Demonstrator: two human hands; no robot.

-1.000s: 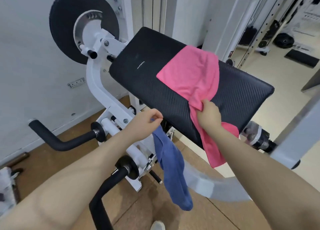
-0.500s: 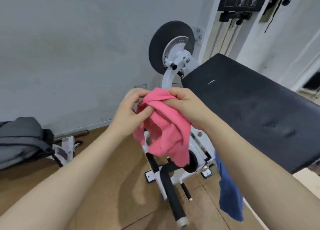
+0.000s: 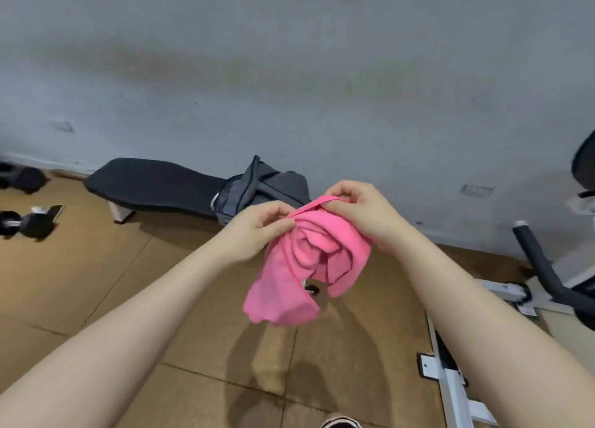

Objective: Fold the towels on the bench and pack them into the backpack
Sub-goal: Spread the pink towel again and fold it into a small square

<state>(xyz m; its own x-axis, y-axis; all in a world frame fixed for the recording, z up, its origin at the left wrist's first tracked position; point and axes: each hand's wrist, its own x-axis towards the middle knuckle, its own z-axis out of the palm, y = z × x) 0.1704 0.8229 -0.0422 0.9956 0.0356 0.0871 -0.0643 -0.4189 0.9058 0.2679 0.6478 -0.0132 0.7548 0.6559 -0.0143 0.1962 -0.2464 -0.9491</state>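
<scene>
A crumpled pink towel (image 3: 306, 266) hangs in the air in front of me, held by both hands along its top edge. My left hand (image 3: 257, 228) pinches the edge on the left side. My right hand (image 3: 360, 212) grips the same edge a little to the right, fingers curled over the hem. Beyond the hands, a grey backpack (image 3: 267, 186) sits on the right end of a low black flat bench (image 3: 151, 183) against the wall. No blue towel is in view.
Dumbbells (image 3: 22, 224) lie on the brown floor at the far left. The white machine frame (image 3: 450, 373) and its black padded handle (image 3: 541, 260) stand at the right. My shoe tip (image 3: 338, 423) shows at the bottom edge.
The view has swung left, away from the black padded machine, to the flat bench and backpack. The pink towel came off the pad into both hands; the blue towel has left the view.
</scene>
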